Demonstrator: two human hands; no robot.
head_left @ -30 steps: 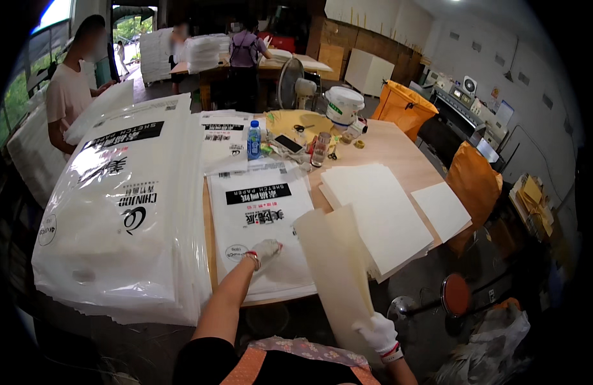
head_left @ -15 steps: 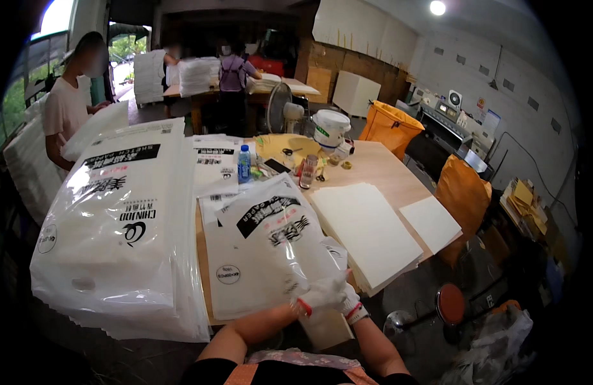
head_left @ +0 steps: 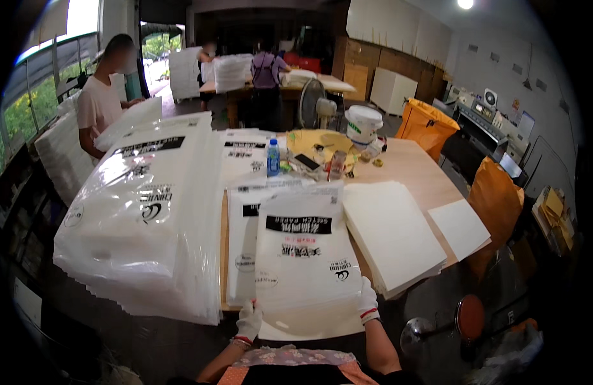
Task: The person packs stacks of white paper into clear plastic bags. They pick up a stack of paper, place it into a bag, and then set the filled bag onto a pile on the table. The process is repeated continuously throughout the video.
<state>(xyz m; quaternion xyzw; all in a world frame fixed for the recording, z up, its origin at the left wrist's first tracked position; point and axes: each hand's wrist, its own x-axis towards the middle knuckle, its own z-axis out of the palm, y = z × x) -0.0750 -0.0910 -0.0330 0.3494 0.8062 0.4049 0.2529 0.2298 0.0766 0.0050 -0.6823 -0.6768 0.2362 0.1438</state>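
Note:
In front of me lies a clear printed plastic bag with a stack of cream paper sheets partly inside it; the sheets' near edge sticks out toward me. My left hand, in a white glove with a red cuff trim, is closed at the bag's near left corner. On the opposite side, my gloved right hand grips the bag's right edge, fingers partly hidden. Beneath this bag is another printed bag, its left part showing. To the right rests a stack of bare cream sheets.
A tall pile of printed plastic bags covers the table's left. Farther back are a blue-capped bottle, a phone, a glass jar and a white bucket. A co-worker stands far left. A stool is at right.
My hands were together at the bag's near right corner; now they are apart, one on each side. The bag has straightened and lies flatter, with paper inside. My view has shifted left.

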